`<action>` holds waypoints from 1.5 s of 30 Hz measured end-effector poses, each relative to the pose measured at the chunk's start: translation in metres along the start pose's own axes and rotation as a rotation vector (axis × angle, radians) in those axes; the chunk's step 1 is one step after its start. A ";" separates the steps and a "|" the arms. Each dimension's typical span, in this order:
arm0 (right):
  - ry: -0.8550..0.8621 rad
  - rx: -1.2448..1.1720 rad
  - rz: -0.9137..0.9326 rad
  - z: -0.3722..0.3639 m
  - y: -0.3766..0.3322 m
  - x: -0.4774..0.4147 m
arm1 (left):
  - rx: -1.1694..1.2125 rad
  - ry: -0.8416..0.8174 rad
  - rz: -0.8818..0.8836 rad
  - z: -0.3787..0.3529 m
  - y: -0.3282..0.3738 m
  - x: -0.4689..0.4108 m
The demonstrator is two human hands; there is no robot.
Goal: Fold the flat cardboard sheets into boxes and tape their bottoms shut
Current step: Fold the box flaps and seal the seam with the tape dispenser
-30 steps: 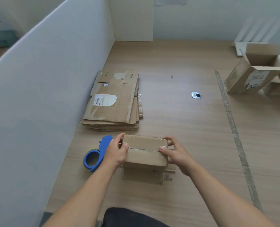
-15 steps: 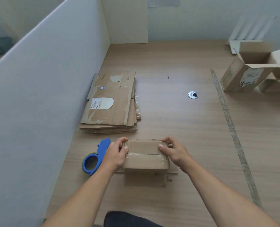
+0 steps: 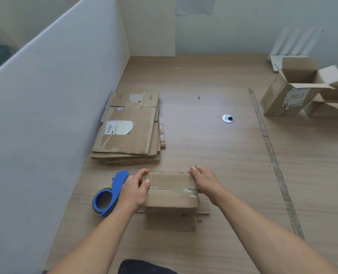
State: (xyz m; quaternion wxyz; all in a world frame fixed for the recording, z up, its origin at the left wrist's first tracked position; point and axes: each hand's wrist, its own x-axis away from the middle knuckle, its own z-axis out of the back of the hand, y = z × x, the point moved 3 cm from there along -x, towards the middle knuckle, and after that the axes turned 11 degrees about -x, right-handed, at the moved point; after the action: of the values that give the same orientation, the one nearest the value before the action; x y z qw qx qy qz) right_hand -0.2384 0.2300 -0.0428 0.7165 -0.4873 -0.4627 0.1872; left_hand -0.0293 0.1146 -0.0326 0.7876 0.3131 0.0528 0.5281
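Tape dispenser (image 3: pixel 108 194) lies on the table (image 3: pixel 223 175) beside the left hand (image 3: pixel 134 191), whose fingers curl round one end of the upturned box (image 3: pixel 170 196); the right hand (image 3: pixel 205 182) grips the other end. Pressing evenly inward and down should keep the bottom seam tight.

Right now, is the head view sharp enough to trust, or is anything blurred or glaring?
Head view: the small box, left hand and right hand look sharp; the open box at far right is smeared; pale glare lies on the table beside the cardboard stack.
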 end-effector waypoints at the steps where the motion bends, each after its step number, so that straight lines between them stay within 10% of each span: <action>1: 0.005 0.010 -0.002 -0.001 0.003 0.001 | -0.002 0.011 0.006 -0.001 -0.001 0.000; 9: 0.244 -0.031 0.008 0.001 0.040 0.058 | 0.039 0.075 0.008 -0.010 -0.002 0.010; 26: -0.228 -0.052 0.098 0.011 0.040 0.073 | 0.024 0.084 0.028 -0.012 -0.002 0.013; 45: 0.056 -0.005 0.167 -0.006 0.064 0.082 | 0.283 -0.009 0.084 -0.020 -0.010 0.043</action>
State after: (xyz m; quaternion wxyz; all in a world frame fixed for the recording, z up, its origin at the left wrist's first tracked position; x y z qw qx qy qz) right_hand -0.1808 0.3151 -0.0595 0.7097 -0.5312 -0.4006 0.2316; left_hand -0.0110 0.1580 -0.0429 0.7128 0.4254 0.1102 0.5467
